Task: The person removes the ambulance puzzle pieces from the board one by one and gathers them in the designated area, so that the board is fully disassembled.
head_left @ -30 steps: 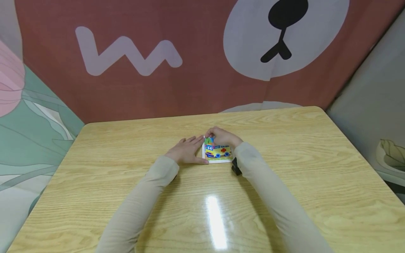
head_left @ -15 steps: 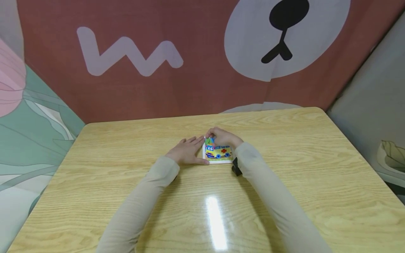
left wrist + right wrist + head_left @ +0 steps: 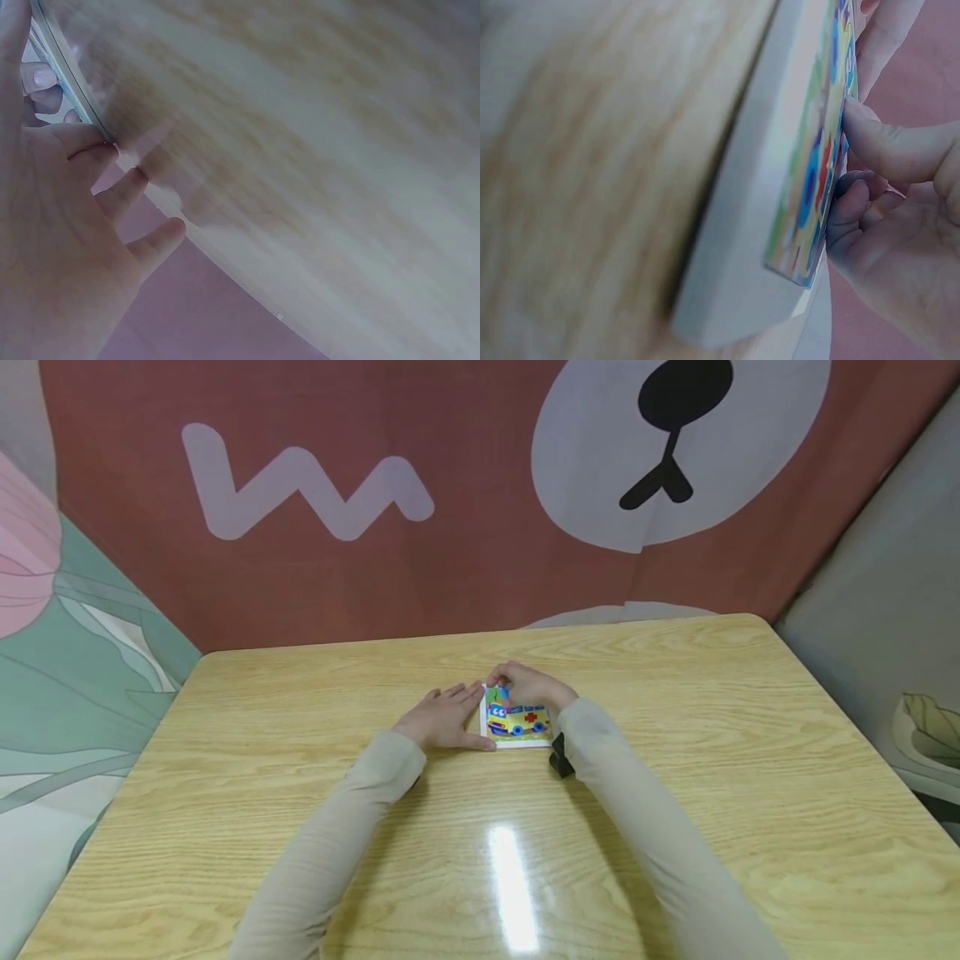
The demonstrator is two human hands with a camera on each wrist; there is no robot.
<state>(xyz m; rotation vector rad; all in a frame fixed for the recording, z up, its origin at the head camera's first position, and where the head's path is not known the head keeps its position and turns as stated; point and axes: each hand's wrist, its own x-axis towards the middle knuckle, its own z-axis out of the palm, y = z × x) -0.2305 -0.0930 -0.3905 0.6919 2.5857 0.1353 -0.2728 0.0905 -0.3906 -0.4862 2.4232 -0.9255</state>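
Staying as before | left grip (image 3: 442,722) | right grip (image 3: 531,685) | picture board (image 3: 525,722)

Wood-grained table (image 3: 750,735), far corners rounded; streak of light (image 3: 513,889) is mirrored in near half. White-bordered picture board (image 3: 513,727), printed with yellow ambulance (image 3: 529,719), is laid toward far side, midway across.

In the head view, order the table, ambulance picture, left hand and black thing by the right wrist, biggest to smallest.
1. Table
2. Left hand and ambulance picture, too alike to rank; the picture is partly covered
3. Black thing, partly hidden
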